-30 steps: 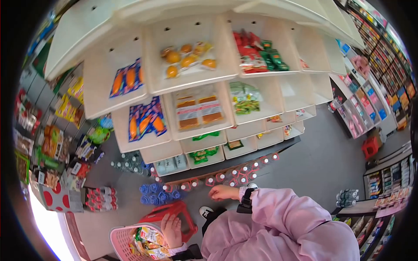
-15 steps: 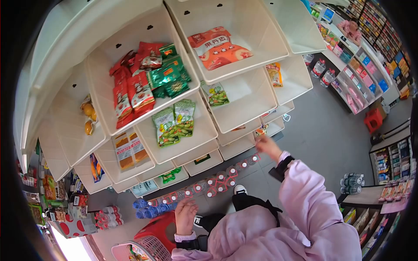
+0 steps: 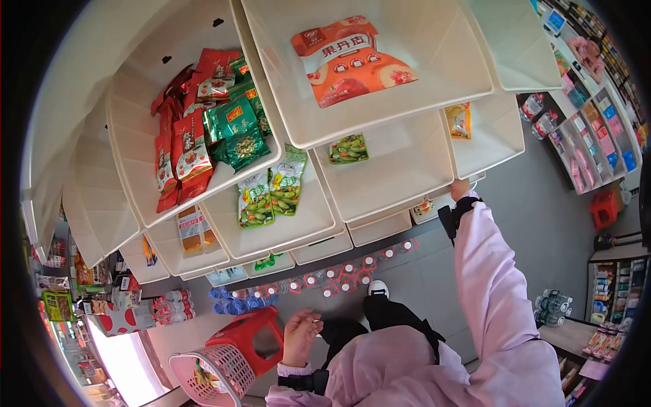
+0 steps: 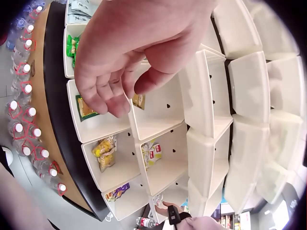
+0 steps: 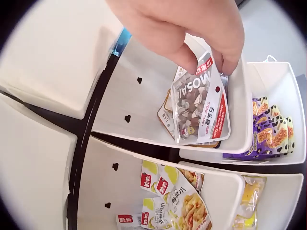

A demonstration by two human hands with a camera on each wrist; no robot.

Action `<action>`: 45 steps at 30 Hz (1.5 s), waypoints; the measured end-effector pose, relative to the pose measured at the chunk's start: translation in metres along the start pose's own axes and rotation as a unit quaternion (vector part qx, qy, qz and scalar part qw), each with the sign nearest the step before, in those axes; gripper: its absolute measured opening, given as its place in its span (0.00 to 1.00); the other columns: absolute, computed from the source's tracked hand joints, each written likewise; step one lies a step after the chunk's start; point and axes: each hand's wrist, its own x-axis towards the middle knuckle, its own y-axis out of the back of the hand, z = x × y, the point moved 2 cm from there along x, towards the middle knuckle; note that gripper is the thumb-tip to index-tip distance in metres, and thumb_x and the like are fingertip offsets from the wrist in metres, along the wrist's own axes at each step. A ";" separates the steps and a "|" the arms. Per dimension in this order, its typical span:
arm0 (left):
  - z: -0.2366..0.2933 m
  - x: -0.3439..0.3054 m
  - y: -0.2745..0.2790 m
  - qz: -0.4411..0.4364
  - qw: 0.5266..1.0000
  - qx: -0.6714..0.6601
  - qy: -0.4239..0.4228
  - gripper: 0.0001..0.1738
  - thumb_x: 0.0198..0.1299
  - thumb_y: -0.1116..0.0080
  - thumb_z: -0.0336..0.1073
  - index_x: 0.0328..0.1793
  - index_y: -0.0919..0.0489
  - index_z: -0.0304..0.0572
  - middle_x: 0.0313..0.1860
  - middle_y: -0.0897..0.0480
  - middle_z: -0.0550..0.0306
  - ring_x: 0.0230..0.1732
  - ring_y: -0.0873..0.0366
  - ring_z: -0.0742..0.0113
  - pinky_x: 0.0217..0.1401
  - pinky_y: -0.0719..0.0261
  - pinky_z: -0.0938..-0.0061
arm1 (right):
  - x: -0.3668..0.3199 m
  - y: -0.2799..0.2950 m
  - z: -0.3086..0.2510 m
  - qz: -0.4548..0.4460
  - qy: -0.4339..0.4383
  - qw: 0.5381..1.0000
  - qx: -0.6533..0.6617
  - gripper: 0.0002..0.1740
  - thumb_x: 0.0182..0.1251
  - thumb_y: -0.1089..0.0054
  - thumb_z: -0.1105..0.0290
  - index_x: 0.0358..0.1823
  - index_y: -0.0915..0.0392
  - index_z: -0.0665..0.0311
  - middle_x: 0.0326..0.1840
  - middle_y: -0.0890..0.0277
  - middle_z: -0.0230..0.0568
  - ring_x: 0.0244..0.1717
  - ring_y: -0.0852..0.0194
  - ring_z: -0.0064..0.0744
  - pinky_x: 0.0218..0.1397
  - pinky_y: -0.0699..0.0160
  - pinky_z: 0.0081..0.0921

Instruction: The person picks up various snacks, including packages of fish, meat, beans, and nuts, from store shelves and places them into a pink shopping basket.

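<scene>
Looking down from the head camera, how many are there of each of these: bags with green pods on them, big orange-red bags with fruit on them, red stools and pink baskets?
Green-pod bags: 3 (two in one bin, one in the next)
Big orange-red bag: 1
Red stools: 2 (one beside the basket, one at right)
Pink basket: 1
Total: 7

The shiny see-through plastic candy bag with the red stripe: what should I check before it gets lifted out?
1. Right hand pinching the candy bag: ok.
2. Candy bag out of the white plastic bin: not ok, it's inside.
3. Left hand empty to help: ok.
4. Top of the candy bag sealed: cannot tell, fingers cover it.
5. Enough room in the pink plastic basket: cannot tell, its bottom is hidden.
</scene>
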 end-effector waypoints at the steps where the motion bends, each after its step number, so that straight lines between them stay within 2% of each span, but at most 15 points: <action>1: -0.001 0.000 0.002 0.000 1.000 0.001 -0.002 0.15 0.53 0.55 0.23 0.49 0.31 0.36 0.40 0.24 0.49 0.36 0.24 0.62 0.42 0.25 0.72 | 0.000 -0.003 0.005 -0.012 0.015 1.000 0.001 0.20 0.51 0.44 0.70 0.49 0.31 0.61 0.43 0.27 0.37 0.44 0.30 0.37 0.43 0.31 0.30; 2: -0.003 0.001 0.004 -0.001 1.000 0.002 -0.003 0.15 0.53 0.55 0.24 0.49 0.32 0.35 0.40 0.24 0.49 0.36 0.24 0.62 0.42 0.25 0.73 | 0.000 -0.006 0.011 -0.025 0.030 0.999 0.002 0.21 0.51 0.44 0.70 0.50 0.31 0.58 0.46 0.29 0.36 0.46 0.31 0.38 0.45 0.31 0.31; 5: -0.006 0.000 0.002 0.004 1.000 0.008 -0.005 0.15 0.55 0.54 0.25 0.50 0.32 0.35 0.40 0.24 0.48 0.37 0.24 0.62 0.42 0.25 0.73 | 0.000 0.003 -0.007 -0.114 0.070 0.949 -0.284 0.25 0.47 0.42 0.72 0.51 0.32 0.50 0.49 0.30 0.36 0.49 0.33 0.44 0.49 0.30 0.34; 7: -0.007 0.000 -0.002 0.007 1.000 0.015 -0.003 0.15 0.55 0.54 0.26 0.50 0.32 0.34 0.41 0.24 0.47 0.37 0.24 0.62 0.43 0.25 0.73 | 0.002 0.006 -0.027 -0.163 -0.004 0.952 -0.261 0.26 0.46 0.42 0.72 0.51 0.32 0.51 0.48 0.30 0.37 0.49 0.34 0.47 0.50 0.31 0.37; 10: -0.009 0.000 -0.008 0.000 1.000 0.026 0.001 0.15 0.55 0.54 0.26 0.50 0.32 0.32 0.41 0.24 0.47 0.38 0.24 0.62 0.43 0.25 0.73 | -0.003 0.004 -0.035 -0.093 -0.030 0.992 -0.076 0.22 0.50 0.43 0.68 0.50 0.32 0.54 0.46 0.29 0.34 0.46 0.31 0.38 0.46 0.29 0.33; 11: -0.010 0.000 -0.009 -0.004 1.000 0.030 -0.002 0.15 0.55 0.55 0.26 0.50 0.32 0.32 0.41 0.24 0.47 0.38 0.24 0.62 0.43 0.25 0.73 | -0.003 0.004 -0.050 -0.018 -0.071 0.987 0.146 0.21 0.52 0.44 0.67 0.50 0.32 0.55 0.45 0.29 0.33 0.45 0.30 0.35 0.45 0.28 0.31; 12: -0.010 0.001 -0.010 -0.008 0.999 0.032 -0.005 0.15 0.55 0.55 0.26 0.50 0.32 0.32 0.40 0.24 0.47 0.38 0.24 0.63 0.43 0.25 0.73 | -0.003 0.009 -0.060 0.023 -0.197 0.941 0.275 0.18 0.55 0.47 0.66 0.48 0.33 0.57 0.44 0.29 0.33 0.44 0.31 0.29 0.42 0.28 0.27; 13: -0.010 0.001 -0.011 -0.009 0.999 0.032 -0.007 0.15 0.55 0.55 0.26 0.50 0.32 0.32 0.40 0.24 0.47 0.38 0.24 0.63 0.43 0.25 0.73 | -0.002 0.018 -0.090 0.102 -0.306 0.857 0.401 0.16 0.58 0.50 0.64 0.47 0.33 0.60 0.43 0.30 0.33 0.42 0.31 0.24 0.40 0.28 0.23; 16: -0.008 0.002 -0.012 -0.015 0.999 0.032 -0.012 0.15 0.56 0.55 0.27 0.50 0.32 0.31 0.40 0.24 0.48 0.38 0.24 0.63 0.43 0.25 0.73 | -0.029 0.052 -0.085 0.108 -0.320 0.857 0.389 0.14 0.58 0.53 0.68 0.46 0.33 0.63 0.42 0.30 0.38 0.41 0.31 0.24 0.39 0.29 0.20; 20: -0.008 0.002 -0.021 -0.035 0.999 0.032 -0.004 0.14 0.57 0.56 0.27 0.50 0.32 0.32 0.40 0.24 0.48 0.38 0.24 0.63 0.43 0.25 0.73 | -0.081 0.105 -0.164 0.093 -0.282 0.860 0.415 0.14 0.60 0.58 0.74 0.47 0.34 0.67 0.41 0.28 0.37 0.39 0.28 0.23 0.39 0.27 0.19; 25: -0.014 0.000 -0.040 -0.093 0.995 0.021 0.023 0.14 0.58 0.54 0.28 0.51 0.33 0.33 0.41 0.24 0.47 0.42 0.24 0.59 0.47 0.26 0.67 | -0.155 0.102 -0.219 -0.062 -0.346 0.811 0.468 0.14 0.60 0.59 0.75 0.47 0.33 0.68 0.42 0.28 0.38 0.40 0.27 0.25 0.41 0.24 0.22; 30: -0.009 -0.017 -0.047 -0.169 0.981 -0.063 0.069 0.16 0.61 0.54 0.36 0.51 0.33 0.32 0.43 0.24 0.47 0.43 0.24 0.61 0.47 0.26 0.68 | -0.195 0.040 -0.295 -0.267 -0.407 0.716 0.500 0.15 0.56 0.57 0.76 0.47 0.33 0.67 0.41 0.28 0.36 0.40 0.27 0.26 0.43 0.25 0.25; 32: -0.002 -0.025 -0.033 -0.183 0.976 -0.111 0.046 0.16 0.61 0.55 0.35 0.51 0.33 0.31 0.44 0.24 0.48 0.44 0.24 0.63 0.48 0.26 0.68 | -0.204 0.013 -0.323 -0.357 -0.373 0.715 0.472 0.14 0.56 0.56 0.75 0.45 0.33 0.66 0.39 0.28 0.34 0.38 0.27 0.24 0.41 0.26 0.22; 36: 0.012 -0.041 0.021 -0.196 0.978 -0.061 -0.027 0.17 0.60 0.54 0.31 0.52 0.32 0.26 0.46 0.25 0.51 0.46 0.26 0.66 0.51 0.27 0.71 | -0.224 -0.037 -0.367 -0.423 -0.342 0.712 0.444 0.11 0.59 0.52 0.72 0.43 0.32 0.65 0.37 0.29 0.33 0.37 0.28 0.21 0.40 0.26 0.19; 45: 0.000 -0.095 0.190 -0.025 0.961 -0.234 -0.144 0.14 0.60 0.53 0.31 0.49 0.31 0.29 0.44 0.24 0.53 0.45 0.25 0.66 0.50 0.27 0.70 | -0.317 -0.146 -0.469 -0.652 -0.246 0.643 0.319 0.12 0.61 0.49 0.67 0.42 0.31 0.66 0.34 0.27 0.31 0.35 0.28 0.19 0.37 0.26 0.17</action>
